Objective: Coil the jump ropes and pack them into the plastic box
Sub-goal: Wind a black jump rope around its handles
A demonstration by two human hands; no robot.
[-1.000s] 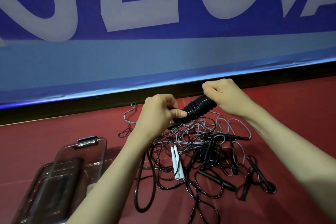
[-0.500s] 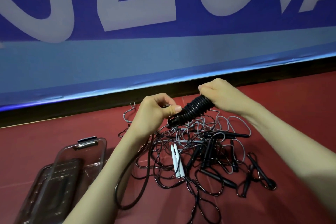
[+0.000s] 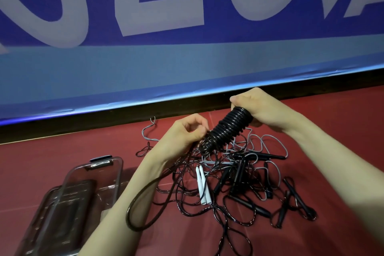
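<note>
A black jump rope wound into a tight coil point(image 3: 226, 129) is held up above the floor. My right hand point(image 3: 261, 108) grips its upper end. My left hand point(image 3: 187, 133) pinches the loose rope at the coil's lower end; the free length point(image 3: 145, 199) hangs down in a loop under my left forearm. Beneath lies a tangled pile of black and grey jump ropes point(image 3: 239, 183) with black handles and a pair of white handles point(image 3: 202, 185). The clear plastic box point(image 3: 93, 174) stands open at the lower left.
The box's lid point(image 3: 52, 218) lies flat against the box, at its near left side. The ropes lie on a red floor point(image 3: 332, 141). A blue banner with large pale letters point(image 3: 187, 58) rises just behind the pile, above a black strip.
The coil has tilted steeper, its upper end raised by my right hand. My left hand has turned around the lower end, and the hanging loop has swung out further left.
</note>
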